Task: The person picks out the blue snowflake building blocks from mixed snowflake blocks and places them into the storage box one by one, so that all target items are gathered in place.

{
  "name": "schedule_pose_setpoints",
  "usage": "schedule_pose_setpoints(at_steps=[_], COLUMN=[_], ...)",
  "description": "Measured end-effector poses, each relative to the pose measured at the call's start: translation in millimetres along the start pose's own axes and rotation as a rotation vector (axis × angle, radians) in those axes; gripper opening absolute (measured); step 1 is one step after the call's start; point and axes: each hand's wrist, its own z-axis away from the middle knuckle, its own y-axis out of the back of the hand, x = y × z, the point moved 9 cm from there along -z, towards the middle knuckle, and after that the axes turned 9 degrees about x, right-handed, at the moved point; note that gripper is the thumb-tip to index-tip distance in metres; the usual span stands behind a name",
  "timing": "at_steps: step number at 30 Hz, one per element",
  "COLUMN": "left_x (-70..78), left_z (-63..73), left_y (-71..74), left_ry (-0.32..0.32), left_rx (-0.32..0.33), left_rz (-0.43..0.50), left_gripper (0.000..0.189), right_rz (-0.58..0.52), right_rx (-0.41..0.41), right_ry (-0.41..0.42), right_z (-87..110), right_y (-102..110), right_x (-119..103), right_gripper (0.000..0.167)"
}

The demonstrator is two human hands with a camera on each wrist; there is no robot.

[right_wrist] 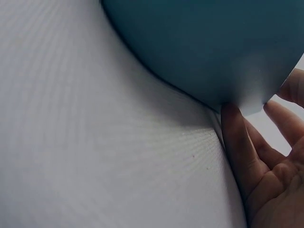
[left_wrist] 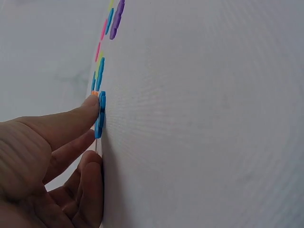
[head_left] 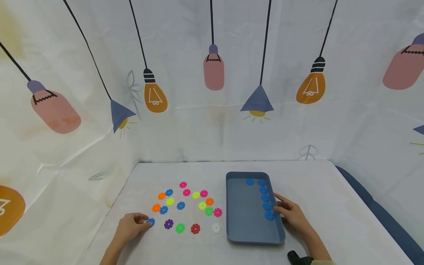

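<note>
At the left of the table, my left hand (head_left: 130, 227) pinches a blue flower-shaped disc (head_left: 151, 222) at its edge. The left wrist view has the thumb (left_wrist: 78, 118) on this disc (left_wrist: 100, 116), low over the tabletop. My right hand (head_left: 294, 216) holds the right side of a grey-blue rectangular tray (head_left: 245, 224), its thumb at the rim. From the right wrist, the fingers (right_wrist: 237, 142) touch the tray's outer wall (right_wrist: 204, 57). Inside the tray, several blue discs (head_left: 265, 198) form a column along the right side, with another blue disc (head_left: 250, 182) at the top.
Between left hand and tray lie several loose flower-shaped discs: blue (head_left: 180, 205), orange (head_left: 156, 208), pink (head_left: 217, 212), yellow (head_left: 170, 201), green (head_left: 180, 228), purple (head_left: 168, 223), red (head_left: 195, 228) and white (head_left: 216, 228). A lamp-printed cloth (head_left: 185, 136) hangs behind the white table (head_left: 308, 184).
</note>
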Motion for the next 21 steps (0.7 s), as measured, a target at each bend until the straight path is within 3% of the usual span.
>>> schedule_pose_setpoints(at_steps=[4, 12, 17, 21], left_x=[0.3, 5.7, 9.1, 8.6], left_z=[5.1, 5.4, 3.0, 1.7], left_y=[-2.3, -1.1, 1.3, -0.7], left_ry=[0.018, -0.01, -0.042, -0.022], left_rx=[-0.013, 0.002, 0.025, 0.005], left_rz=[-0.008, -0.01, 0.064, 0.123], left_gripper=[0.06, 0.05, 0.043, 0.03], right_rz=[0.006, 0.021, 0.025, 0.025], right_rx=[0.001, 0.007, 0.012, 0.012], right_ry=[-0.009, -0.009, 0.008, 0.014], right_z=[3.0, 3.6, 1.4, -0.2], right_y=[0.6, 0.3, 1.3, 1.0], right_x=[0.3, -1.6, -3.8, -4.0], right_gripper=[0.061, 0.061, 0.061, 0.06])
